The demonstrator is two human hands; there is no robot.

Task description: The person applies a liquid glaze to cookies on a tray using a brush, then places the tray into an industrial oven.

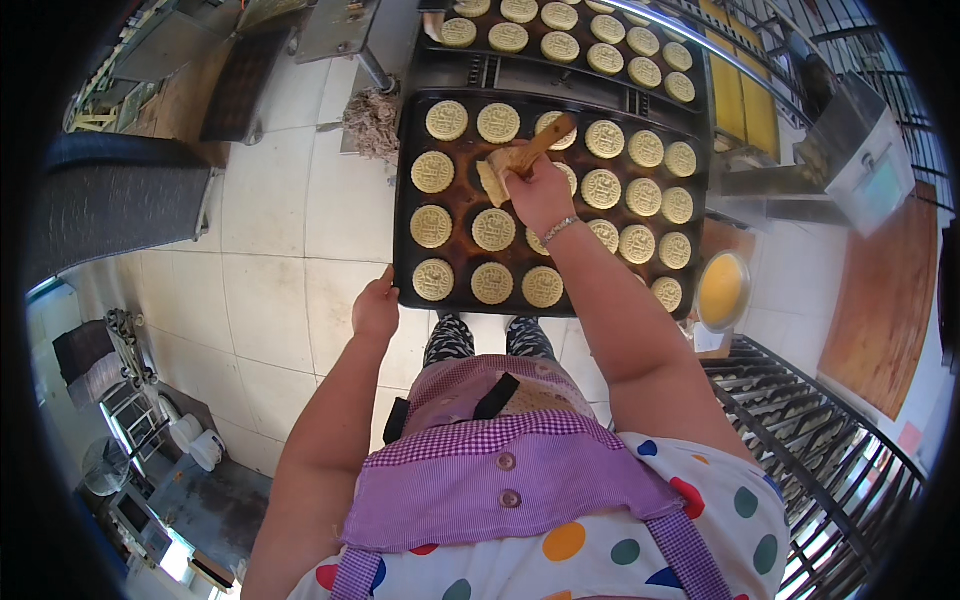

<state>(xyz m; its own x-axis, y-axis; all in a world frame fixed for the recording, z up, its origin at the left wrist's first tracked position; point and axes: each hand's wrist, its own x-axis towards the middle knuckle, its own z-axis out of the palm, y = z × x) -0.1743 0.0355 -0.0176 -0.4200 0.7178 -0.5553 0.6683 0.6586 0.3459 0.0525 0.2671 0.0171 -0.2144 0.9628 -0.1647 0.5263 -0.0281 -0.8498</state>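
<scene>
My right hand (542,195) grips a wide flat pastry brush (550,138) by its wooden handle, over the middle of a dark baking tray (408,225). Its pale bristles hang above the second row of cakes, and the brush and hand cover part of that row. Round, pale yellow moulded cakes (493,230) with stamped tops stand in rows on the tray. My left hand (376,307) is at the tray's near left corner, its fingers against the edge. A round bowl (745,302) of yellow liquid stands right of the tray.
Another tray of cakes (560,46) lies beyond this one, with a metal bar crossing above it. Black metal racks (820,440) stand at the right. A mop head (371,122) rests on the tiled floor to the left.
</scene>
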